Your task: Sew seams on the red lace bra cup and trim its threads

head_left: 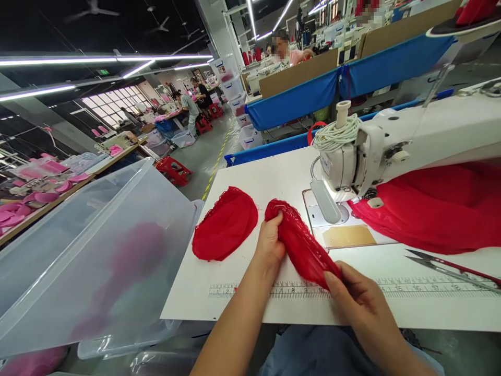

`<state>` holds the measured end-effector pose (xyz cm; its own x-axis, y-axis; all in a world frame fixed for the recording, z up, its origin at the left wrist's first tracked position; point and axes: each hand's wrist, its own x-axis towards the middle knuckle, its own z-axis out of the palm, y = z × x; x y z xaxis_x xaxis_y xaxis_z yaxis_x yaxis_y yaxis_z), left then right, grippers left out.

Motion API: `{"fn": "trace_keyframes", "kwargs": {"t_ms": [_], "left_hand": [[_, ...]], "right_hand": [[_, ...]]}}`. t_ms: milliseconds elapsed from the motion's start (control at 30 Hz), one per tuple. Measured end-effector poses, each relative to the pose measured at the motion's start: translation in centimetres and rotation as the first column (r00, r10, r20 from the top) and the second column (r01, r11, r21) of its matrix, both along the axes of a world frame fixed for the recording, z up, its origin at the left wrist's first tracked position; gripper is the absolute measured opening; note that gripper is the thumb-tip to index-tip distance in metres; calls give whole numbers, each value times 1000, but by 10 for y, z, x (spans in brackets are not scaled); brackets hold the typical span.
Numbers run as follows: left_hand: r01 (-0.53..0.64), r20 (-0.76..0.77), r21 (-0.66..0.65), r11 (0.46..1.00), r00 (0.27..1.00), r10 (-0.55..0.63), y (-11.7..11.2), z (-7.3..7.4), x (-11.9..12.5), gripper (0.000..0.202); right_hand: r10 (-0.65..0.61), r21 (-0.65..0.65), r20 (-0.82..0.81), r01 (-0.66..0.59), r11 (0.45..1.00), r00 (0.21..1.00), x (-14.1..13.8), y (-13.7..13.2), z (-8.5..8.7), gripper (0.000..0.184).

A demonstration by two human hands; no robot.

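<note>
Holding a red cloth piece [303, 245] by its two ends, the person stands it at a slant over the middle of the white table [183, 300], just left of the sewing machine [415, 133]. The left hand [272, 243] is clamped on the upper end, thumb pressed on the frilled edge; the right hand [360, 297] pinches the lower end between thumb and fingers.

From where I watch, the work looks partway along. A second red piece [226, 225], left of centre, lies flat with neither hand on it, its upper edge ruffled much like the one in hand, so I'd judge both have had some stitching there. Whether either is finished I cannot tell; loose thread ends show beside the flat piece. Nothing held is under the needle: the held cloth sits apart from the machine head.

At the right of the frame, a larger red cloth [434, 206] spreads beneath the machine's arm, and how much of it remains to be worked isn't clear. Scissors [456, 269] lie untouched at lower right.
</note>
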<state>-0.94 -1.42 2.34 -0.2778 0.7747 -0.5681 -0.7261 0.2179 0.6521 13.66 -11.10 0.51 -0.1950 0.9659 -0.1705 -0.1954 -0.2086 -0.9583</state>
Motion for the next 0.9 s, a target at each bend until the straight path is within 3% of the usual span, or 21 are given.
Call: {"fn": "trace_keyframes", "kwargs": {"t_ms": [200,300,400,467,767,900], "left_hand": [[186,169,-32,982,970,-178,-5,5,8,18],[290,244,34,956,925,-290,-10,4,11,25],[473,167,188,861,848,-503,-17,2,14,39],[554,81,240,797,807,-585,-21,2,16,45],[450,-4,177,875,890,-457,-22,4,21,34],[316,16,185,931,946,-324,-21,5,22,38]], "right_hand": [[-167,-166,-166,140,976,972,20,45,10,37],[-227,-258,-250,161,953,941,18,53,18,38],[-222,-252,-306,146,957,926,12,55,22,40],[-198,-216,-330,130,968,923,9,55,21,40],[-149,-149,-253,113,982,956,11,55,4,36],[-242,-168,-253,204,964,937,13,54,4,46]]}}
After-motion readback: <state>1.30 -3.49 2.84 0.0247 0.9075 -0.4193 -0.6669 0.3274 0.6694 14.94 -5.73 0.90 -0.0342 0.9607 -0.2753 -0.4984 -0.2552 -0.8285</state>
